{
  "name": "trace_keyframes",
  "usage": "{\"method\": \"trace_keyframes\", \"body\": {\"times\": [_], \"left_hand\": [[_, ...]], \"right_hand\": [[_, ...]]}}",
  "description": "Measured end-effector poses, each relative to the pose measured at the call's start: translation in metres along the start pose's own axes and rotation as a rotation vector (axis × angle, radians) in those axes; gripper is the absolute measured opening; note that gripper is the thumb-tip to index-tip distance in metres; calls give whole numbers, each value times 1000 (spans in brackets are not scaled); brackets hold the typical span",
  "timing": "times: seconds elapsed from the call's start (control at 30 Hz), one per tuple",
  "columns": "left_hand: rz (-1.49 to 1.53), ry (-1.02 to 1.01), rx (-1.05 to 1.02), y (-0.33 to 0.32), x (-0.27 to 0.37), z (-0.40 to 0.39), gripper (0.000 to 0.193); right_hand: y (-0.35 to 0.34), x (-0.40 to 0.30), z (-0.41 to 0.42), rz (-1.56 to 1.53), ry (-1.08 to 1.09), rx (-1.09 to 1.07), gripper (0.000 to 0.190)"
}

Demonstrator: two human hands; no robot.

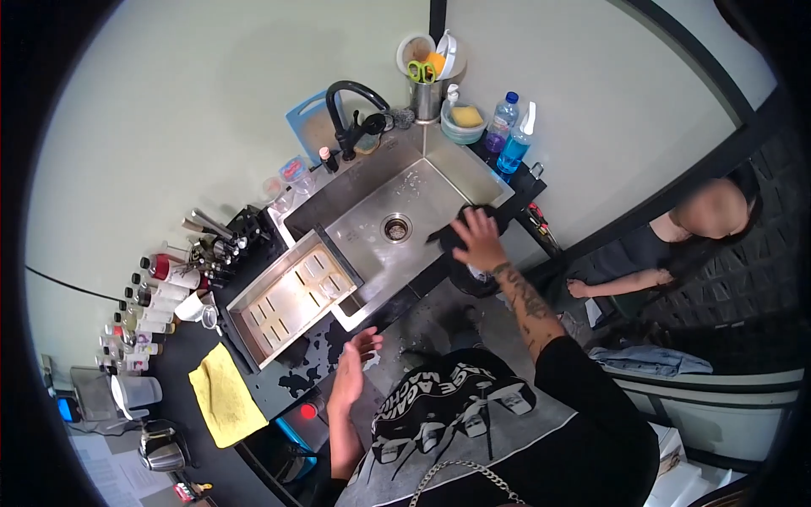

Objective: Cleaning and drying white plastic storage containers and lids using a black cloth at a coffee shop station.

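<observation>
My right hand [478,241] is spread over a black object [453,239] at the front right corner of the steel sink [374,253]. Whether it touches or grips that object is hidden. Below it a dark bin-like shape [472,282] shows partly. My left hand [358,361] is raised in front of the wet counter edge, holding nothing, its fingers slightly apart. Across the sink's left end rests a slotted metal tray [298,295] with black end bars. The sink's basin is wet around the drain [396,228].
A black faucet [345,120] arches behind the sink. Spray bottle [516,142], sponge bowl [464,127] and utensil holder [426,101] stand at its far corner. Bottles [158,291], a yellow cloth [228,396] and a metal pitcher [163,447] are leftward. Another person [633,260] is at right.
</observation>
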State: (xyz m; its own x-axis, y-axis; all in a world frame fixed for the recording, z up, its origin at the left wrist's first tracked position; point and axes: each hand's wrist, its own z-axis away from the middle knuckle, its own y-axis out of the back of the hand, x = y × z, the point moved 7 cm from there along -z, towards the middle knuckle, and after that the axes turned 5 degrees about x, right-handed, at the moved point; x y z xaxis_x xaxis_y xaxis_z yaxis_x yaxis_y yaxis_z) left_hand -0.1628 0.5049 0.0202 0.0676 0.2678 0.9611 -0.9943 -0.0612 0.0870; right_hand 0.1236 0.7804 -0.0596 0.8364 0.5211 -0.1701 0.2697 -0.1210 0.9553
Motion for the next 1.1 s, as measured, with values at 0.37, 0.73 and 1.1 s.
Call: {"method": "trace_keyframes", "body": {"times": [0.37, 0.73, 1.1], "left_hand": [[325, 119, -18, -7, -48, 43, 86], [-282, -215, 83, -46, 18, -62, 66], [203, -85, -14, -68, 22, -52, 51]], "right_hand": [[-37, -41, 2, 45, -574, -129, 82], [16, -120, 41, -1423, -548, -648, 54], [96, -181, 44, -1889, -409, -536, 52]]}}
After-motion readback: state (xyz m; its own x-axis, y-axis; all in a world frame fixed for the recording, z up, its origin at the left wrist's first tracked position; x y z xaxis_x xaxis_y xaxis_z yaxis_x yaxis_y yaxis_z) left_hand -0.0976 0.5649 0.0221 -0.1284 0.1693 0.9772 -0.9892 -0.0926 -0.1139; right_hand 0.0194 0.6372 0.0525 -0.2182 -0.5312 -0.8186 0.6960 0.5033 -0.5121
